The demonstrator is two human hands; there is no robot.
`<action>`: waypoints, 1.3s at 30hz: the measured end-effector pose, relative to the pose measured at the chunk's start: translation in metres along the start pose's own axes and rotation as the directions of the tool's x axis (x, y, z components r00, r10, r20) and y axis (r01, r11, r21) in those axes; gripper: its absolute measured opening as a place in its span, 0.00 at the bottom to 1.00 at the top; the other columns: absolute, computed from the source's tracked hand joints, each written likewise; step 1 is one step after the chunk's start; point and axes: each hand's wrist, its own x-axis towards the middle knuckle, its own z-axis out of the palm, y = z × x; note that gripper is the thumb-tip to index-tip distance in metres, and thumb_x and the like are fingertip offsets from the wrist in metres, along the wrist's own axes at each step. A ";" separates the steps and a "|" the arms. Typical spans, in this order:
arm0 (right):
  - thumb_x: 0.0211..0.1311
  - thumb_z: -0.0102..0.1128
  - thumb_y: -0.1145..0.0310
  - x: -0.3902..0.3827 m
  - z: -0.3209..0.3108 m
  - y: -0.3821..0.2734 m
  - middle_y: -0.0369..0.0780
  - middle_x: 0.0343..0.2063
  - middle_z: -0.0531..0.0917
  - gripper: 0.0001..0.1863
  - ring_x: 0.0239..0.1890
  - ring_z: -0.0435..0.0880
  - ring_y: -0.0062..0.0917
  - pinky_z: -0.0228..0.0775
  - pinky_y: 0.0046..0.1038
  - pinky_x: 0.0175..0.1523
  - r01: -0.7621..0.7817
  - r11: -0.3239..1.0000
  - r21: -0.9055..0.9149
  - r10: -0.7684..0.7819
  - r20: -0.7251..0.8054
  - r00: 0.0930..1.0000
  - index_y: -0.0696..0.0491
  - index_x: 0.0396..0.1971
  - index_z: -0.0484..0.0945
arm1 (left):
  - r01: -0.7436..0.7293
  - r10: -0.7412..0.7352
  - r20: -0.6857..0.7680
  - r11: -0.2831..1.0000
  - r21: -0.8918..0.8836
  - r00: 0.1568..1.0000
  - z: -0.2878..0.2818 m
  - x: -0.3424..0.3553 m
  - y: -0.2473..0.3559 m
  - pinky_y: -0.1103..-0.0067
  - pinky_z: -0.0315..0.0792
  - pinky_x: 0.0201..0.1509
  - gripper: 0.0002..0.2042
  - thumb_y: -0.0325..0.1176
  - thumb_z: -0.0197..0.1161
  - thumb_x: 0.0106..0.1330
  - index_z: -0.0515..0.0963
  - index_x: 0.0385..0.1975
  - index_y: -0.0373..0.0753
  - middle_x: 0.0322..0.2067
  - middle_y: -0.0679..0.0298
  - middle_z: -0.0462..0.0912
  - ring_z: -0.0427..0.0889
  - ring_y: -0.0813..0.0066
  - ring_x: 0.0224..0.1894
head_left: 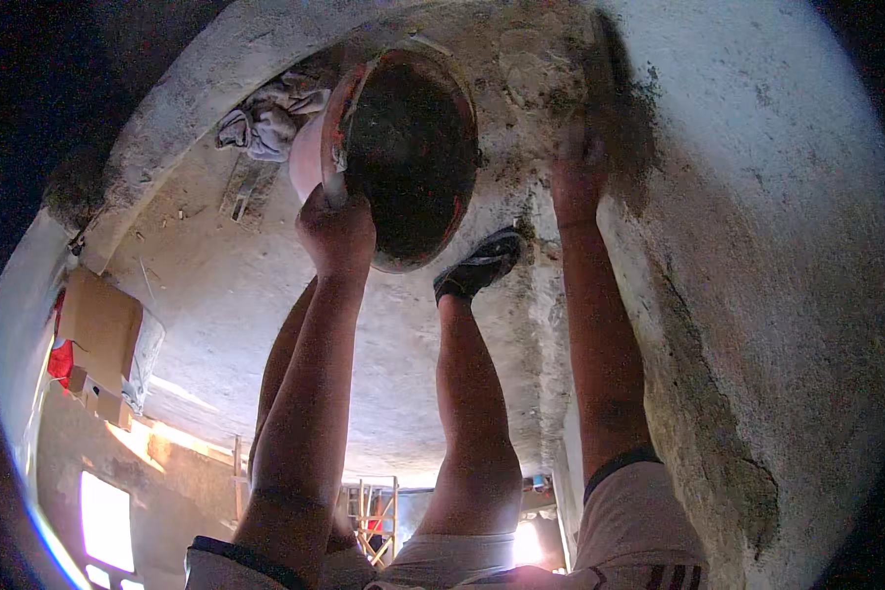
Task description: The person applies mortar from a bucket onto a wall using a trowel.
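My left hand [336, 232] is closed in a fist at the near left rim of a big round tub [317, 152]. A short pale, handle-like piece [335, 189] shows above the fist. The tub is pinkish outside, with a stained reddish rim and a very dark inside; what it contains cannot be made out. My right hand [580, 177] reaches forward close to the wall [757, 226] on the right. Motion smears its fingers, and a dark blurred shape [619, 108] lies beyond them along the wall, too unclear to name.
A crumpled grey cloth [270, 120] lies left of the tub. My shoe [482, 264] stands on the dusty concrete floor [211, 285] just below it. A cardboard box [98, 320] is at the far left. The right wall's lower part is rough and cracked. A wooden frame [376, 521] shows near the lower edge.
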 end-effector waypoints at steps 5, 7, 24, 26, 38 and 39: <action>0.63 0.48 0.59 0.012 -0.072 -0.048 0.38 0.20 0.72 0.15 0.21 0.69 0.21 0.63 0.27 0.24 -0.637 0.430 0.640 0.634 0.288 0.718 0.58 0.35 0.71 | -0.060 0.061 0.000 0.981 0.186 0.998 -0.002 0.008 -0.033 0.71 0.70 0.29 0.06 0.28 0.55 0.44 0.74 0.20 0.30 0.19 0.51 0.78 0.78 0.60 0.23; 0.63 0.48 0.59 0.000 -0.078 -0.043 0.37 0.19 0.72 0.15 0.20 0.69 0.20 0.62 0.27 0.23 -0.666 0.470 0.580 0.598 0.345 0.723 0.58 0.33 0.71 | -0.039 0.039 0.005 0.991 0.131 0.999 0.001 0.006 -0.029 0.70 0.70 0.29 0.07 0.28 0.56 0.44 0.74 0.20 0.30 0.19 0.50 0.78 0.78 0.57 0.23; 0.63 0.48 0.55 -0.021 -0.086 -0.019 0.39 0.20 0.72 0.18 0.22 0.72 0.27 0.64 0.33 0.27 -0.432 0.735 0.522 0.429 0.135 0.893 0.59 0.31 0.72 | -0.073 0.072 0.016 0.997 0.023 0.997 0.015 -0.003 -0.039 0.68 0.71 0.30 0.09 0.30 0.57 0.44 0.75 0.23 0.31 0.20 0.48 0.78 0.79 0.51 0.25; 0.63 0.48 0.56 -0.014 -0.093 -0.009 0.38 0.21 0.72 0.18 0.22 0.71 0.25 0.64 0.31 0.27 -0.585 0.704 0.404 0.469 0.354 0.809 0.58 0.33 0.72 | -0.040 0.040 0.009 0.998 0.052 0.999 0.015 -0.003 -0.045 0.68 0.71 0.31 0.09 0.30 0.57 0.43 0.75 0.23 0.32 0.21 0.48 0.78 0.79 0.52 0.26; 0.64 0.46 0.60 -0.028 -0.159 -0.053 0.39 0.16 0.74 0.15 0.17 0.73 0.22 0.65 0.26 0.24 -0.632 0.533 0.563 0.361 0.524 0.771 0.59 0.33 0.71 | -0.088 0.098 -0.026 0.963 0.255 0.995 0.000 -0.005 -0.020 0.69 0.71 0.30 0.09 0.31 0.57 0.45 0.75 0.23 0.32 0.20 0.48 0.78 0.80 0.55 0.26; 0.64 0.46 0.60 -0.028 -0.152 -0.055 0.39 0.16 0.74 0.15 0.17 0.73 0.22 0.65 0.26 0.24 -0.634 0.529 0.564 0.366 0.523 0.770 0.59 0.33 0.71 | -0.072 0.075 -0.015 0.983 0.171 0.997 0.001 -0.007 -0.016 0.69 0.71 0.30 0.08 0.30 0.57 0.45 0.75 0.22 0.31 0.20 0.48 0.78 0.80 0.56 0.25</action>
